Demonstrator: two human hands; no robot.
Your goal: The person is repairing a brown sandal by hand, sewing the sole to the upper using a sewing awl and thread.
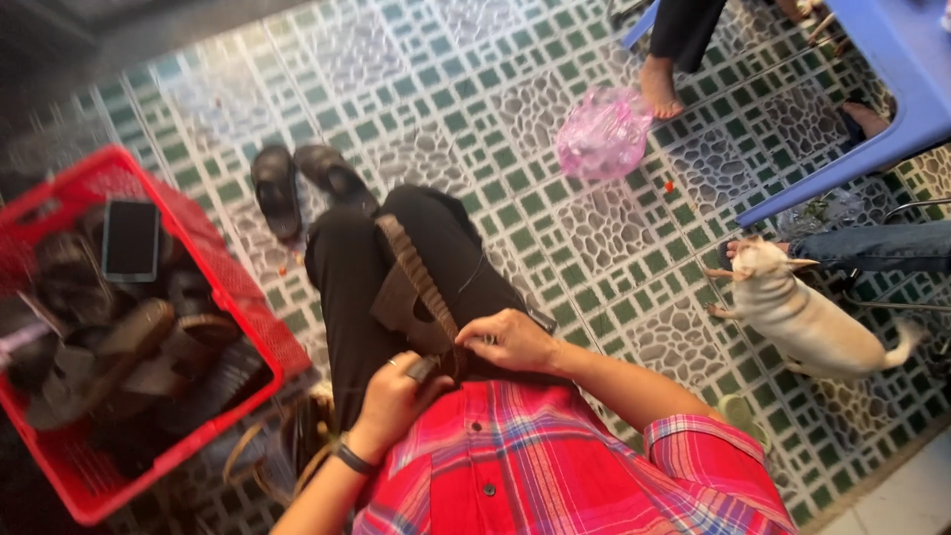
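A brown sandal (408, 287) with a braided strap lies on my lap, across my black trousers. My right hand (510, 340) grips the near end of that strap. My left hand (396, 394) is closed around a small dark tool (424, 368) pressed against the sandal's edge. A dark band sits on my left wrist. I wear a red plaid shirt.
A red plastic crate (253, 322) at the left holds several brown sandals and a dark phone (131, 239). Black slippers (302, 181) lie on the tiled floor ahead. A pink plastic bag (602, 134), a small white dog (804, 319), a blue table (897, 69) and other people's legs are at the right.
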